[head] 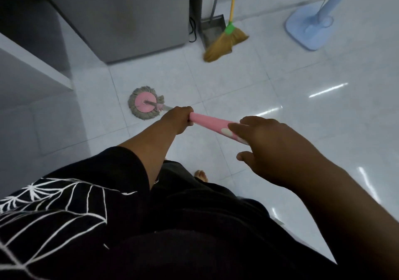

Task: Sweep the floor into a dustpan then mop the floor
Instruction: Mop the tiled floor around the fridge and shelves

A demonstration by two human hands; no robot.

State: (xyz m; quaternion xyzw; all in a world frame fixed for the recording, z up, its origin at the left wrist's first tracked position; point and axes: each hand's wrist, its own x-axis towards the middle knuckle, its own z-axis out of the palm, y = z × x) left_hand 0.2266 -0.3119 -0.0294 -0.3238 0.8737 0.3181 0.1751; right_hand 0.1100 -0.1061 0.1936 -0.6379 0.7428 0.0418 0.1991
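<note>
Spin mop head lying flat on tile just before grey appliance | left hand clenching pink handle low; right hand loosely holding its top | likely handling light: stiff pole, soft fringe | broom, dustpan standing beside appliance.

The handles of the broom and dustpan and the pole of the fan stand run off the top edge, the right hand covers the end of the mop handle, and dark clothing hides all but the toes of 1 foot.
</note>
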